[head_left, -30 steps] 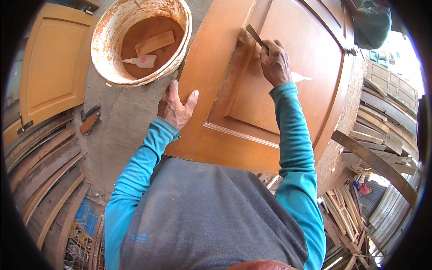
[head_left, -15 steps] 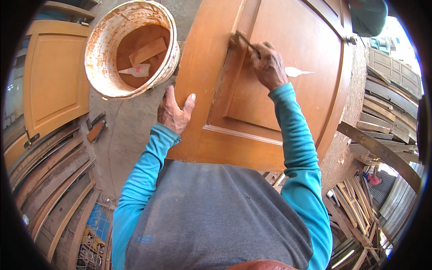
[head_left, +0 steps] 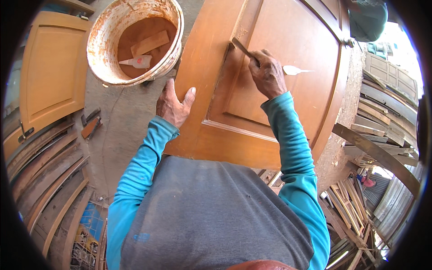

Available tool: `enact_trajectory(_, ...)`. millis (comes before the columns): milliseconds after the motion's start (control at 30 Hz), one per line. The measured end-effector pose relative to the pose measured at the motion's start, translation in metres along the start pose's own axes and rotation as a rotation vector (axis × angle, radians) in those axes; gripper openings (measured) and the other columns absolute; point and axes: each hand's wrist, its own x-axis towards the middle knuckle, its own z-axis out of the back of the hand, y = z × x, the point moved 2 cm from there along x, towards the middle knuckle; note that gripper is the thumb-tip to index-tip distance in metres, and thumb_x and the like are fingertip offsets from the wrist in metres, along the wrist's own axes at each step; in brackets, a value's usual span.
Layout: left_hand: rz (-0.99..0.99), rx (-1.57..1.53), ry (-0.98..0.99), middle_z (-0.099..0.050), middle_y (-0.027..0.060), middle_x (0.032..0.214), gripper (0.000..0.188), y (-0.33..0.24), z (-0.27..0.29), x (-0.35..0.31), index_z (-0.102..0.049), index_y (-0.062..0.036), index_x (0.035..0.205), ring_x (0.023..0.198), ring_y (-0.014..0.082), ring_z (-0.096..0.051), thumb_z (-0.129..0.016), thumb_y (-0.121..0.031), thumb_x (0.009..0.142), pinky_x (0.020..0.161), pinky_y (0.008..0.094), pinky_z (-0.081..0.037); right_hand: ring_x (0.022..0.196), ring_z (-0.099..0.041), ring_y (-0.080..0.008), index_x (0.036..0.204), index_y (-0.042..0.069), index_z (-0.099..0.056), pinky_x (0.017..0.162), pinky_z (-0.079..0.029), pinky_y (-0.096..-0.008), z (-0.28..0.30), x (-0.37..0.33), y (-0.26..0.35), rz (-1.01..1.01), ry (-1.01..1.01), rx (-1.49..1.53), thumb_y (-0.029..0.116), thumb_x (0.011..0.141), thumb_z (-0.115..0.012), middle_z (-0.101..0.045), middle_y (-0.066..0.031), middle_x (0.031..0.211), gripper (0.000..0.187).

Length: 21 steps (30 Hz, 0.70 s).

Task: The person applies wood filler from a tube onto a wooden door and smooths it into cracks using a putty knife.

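Observation:
A brown panelled wooden door (head_left: 252, 148) lies in front of me. My right hand (head_left: 268, 74) is closed round a narrow, dark flat tool (head_left: 242, 47), whose tip touches the groove along the left edge of the raised panel. Brown dust (head_left: 241, 32) lies in that groove just beyond the tip. With thumb and fingers apart, my left hand (head_left: 174, 104) rests at the door's left edge and holds no tool. To the right of my right hand, a small white bottle with a thin nozzle (head_left: 292, 70) lies on the panel.
At the upper left stands a stained white bucket (head_left: 101, 56) containing brown powder, a wood block (head_left: 150, 42) and another white nozzle bottle (head_left: 138, 62). An orange-brown panelled door (head_left: 54, 72) leans farther left. Stacked boards (head_left: 49, 180) and wood scraps (head_left: 382, 112) line both sides.
The tool's tip has moved slightly toward me along the groove, uncovering the dust behind it. My left hand stays at the door edge. The whole view has shifted a little.

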Motion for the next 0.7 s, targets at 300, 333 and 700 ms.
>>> enact_trajectory(300,0.028,-0.055,0.049,-0.068,0.0333,0.120,0.062,0.001,0.000,0.002,-0.053,0.0090,0.130,0.110,0.0498,-0.068,-0.072,-0.041,0.100,0.096,0.0538,-0.055,0.092,-0.068,-0.0463,0.106,0.003,-0.073,0.083,-0.053,-0.0553,0.015,0.052,-0.018,0.022,-0.053,-0.261,0.014,0.097,-0.061,-0.069,-0.0251,0.097,0.019)
enact_trajectory(333,0.027,-0.066,0.049,-0.068,0.0319,0.121,0.059,-0.001,0.000,0.001,-0.054,0.0078,0.130,0.111,0.0481,-0.068,-0.071,-0.040,0.101,0.097,0.0519,-0.054,0.092,-0.068,-0.0463,0.106,0.003,-0.073,0.083,-0.053,-0.0553,0.011,0.047,-0.021,0.031,-0.050,-0.264,0.014,0.097,-0.061,-0.069,-0.0251,0.097,0.019)
enact_trajectory(700,0.063,-0.037,0.109,-0.066,0.0360,0.127,0.073,0.005,-0.001,0.003,-0.050,0.0136,0.137,0.113,0.0500,-0.068,-0.072,-0.044,0.099,0.097,0.0531,-0.056,0.101,-0.067,-0.0469,0.115,-0.001,-0.073,0.089,-0.053,-0.0533,0.001,0.023,-0.008,-0.010,-0.052,-0.065,0.011,0.098,-0.062,-0.070,-0.0251,0.104,0.023)
